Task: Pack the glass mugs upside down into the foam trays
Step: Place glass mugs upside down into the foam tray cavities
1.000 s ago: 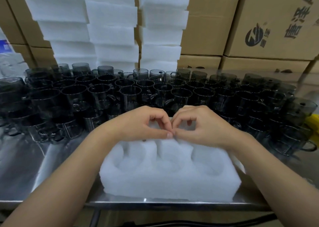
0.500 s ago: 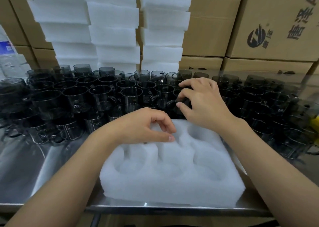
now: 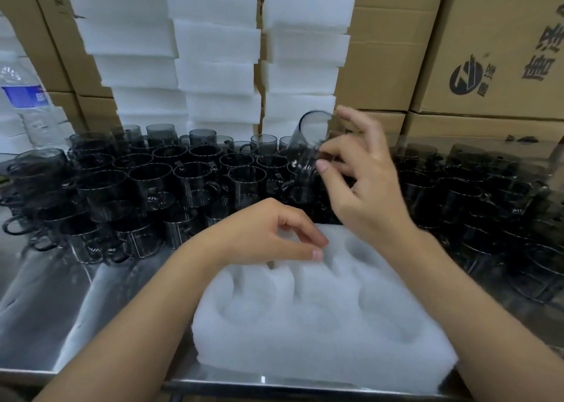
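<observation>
A steel bench (image 3: pixel 45 310) backed by cardboard boxes (image 3: pixel 396 50) carries a white foam tray (image 3: pixel 320 340). Behind the tray stand rows of dark glass mugs (image 3: pixel 152 181), and above them the right hand (image 3: pixel 366 194) pinches one mug (image 3: pixel 308 145) (tilted, blurred) in curled fingers. The left hand (image 3: pixel 265 236) rests at the tray's far edge, fingers loosely curled around nothing.

White moulded foam tray (image 3: pixel 305 343): 1.
Stacks of white foam slabs (image 3: pixel 216 65): 3.
Smoky grey glass mugs (image 3: pixel 149 185) on steel surface (image 3: pixel 45 310): several dozen, too crowded to count exactly.
Lifted mug (image 3: pixel 308 139): 1.
Clear plastic bottle with blue label (image 3: pixel 27 102): 1.
Brown cardboard boxes (image 3: pixel 488 35): several, partly hidden.
Hands: 2, left hand (image 3: pixel 262 233) and right hand (image 3: pixel 366 185).
</observation>
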### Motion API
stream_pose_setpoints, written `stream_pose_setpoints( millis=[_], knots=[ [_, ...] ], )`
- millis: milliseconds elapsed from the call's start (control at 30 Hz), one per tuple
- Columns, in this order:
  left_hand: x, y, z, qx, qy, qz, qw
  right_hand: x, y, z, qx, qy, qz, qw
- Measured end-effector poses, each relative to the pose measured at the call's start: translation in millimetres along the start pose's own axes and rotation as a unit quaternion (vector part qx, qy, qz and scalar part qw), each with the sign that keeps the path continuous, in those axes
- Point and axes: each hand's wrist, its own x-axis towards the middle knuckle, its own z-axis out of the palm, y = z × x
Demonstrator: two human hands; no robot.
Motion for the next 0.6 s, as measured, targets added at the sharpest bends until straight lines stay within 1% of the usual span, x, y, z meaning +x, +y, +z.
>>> stream_pose_setpoints(
  millis=[67, 167, 233, 333, 500, 600],
  knots=[
    [2, -2, 0, -0.020, 0.026, -0.001, 0.999, -6, 4, 5, 0.009, -0.007, -0.007, 1.000],
    [4, -2, -3, -0.116, 0.073, -0.007, 0.991, -11, 12, 5, -0.006, -0.007, -0.024, 1.000],
    [5, 2, -7, -0.188, 0.103, -0.015, 0.977, -12, 14, 5, -0.007, 0.003, -0.030, 1.000],
    [7, 8, -11, -0.266, 0.147, -0.021, 0.953, -13, 13, 4, -0.003, 0.039, -0.052, 0.998],
    [10, 7, -9, -0.365, 0.162, -0.007, 0.917, -15, 9, 2, 0.024, 0.070, -0.030, 0.997],
    [11, 2, -3, -0.373, 0.157, -0.011, 0.914, -15, 9, 0, 0.000, 0.073, -0.007, 0.997]
  ],
)
